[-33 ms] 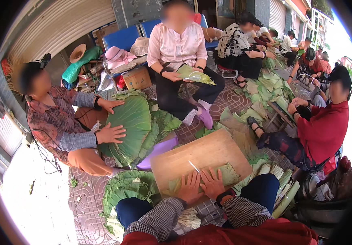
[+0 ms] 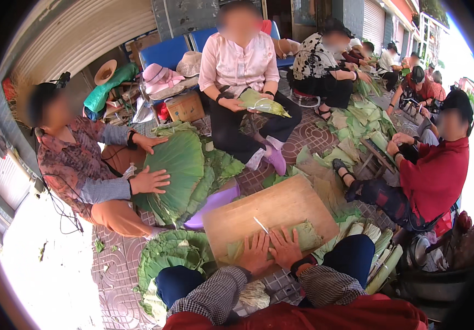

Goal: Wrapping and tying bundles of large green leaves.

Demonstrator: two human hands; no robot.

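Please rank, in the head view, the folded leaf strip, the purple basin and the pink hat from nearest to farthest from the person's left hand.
From the left hand:
1. Folded leaf strip, on the wooden board under the hand.
2. Purple basin, up-left past the board's corner.
3. Pink hat, far up-left on the blue chairs.

Wearer's body as seen from the head camera, placed relative to the wooden board (image 2: 272, 212). Below the board, both forearms are covered by long sleeves (image 2: 215, 294) of small black-and-white check, cuffs ending at the wrists. A dark band with a red edge circles the wrist of the right hand (image 2: 285, 248); the left hand (image 2: 256, 254) is bare of ornaments. Either side of the board's near edge, the knees are clad in dark blue trousers (image 2: 352, 256). A red garment (image 2: 325, 316) fills the lowest strip.
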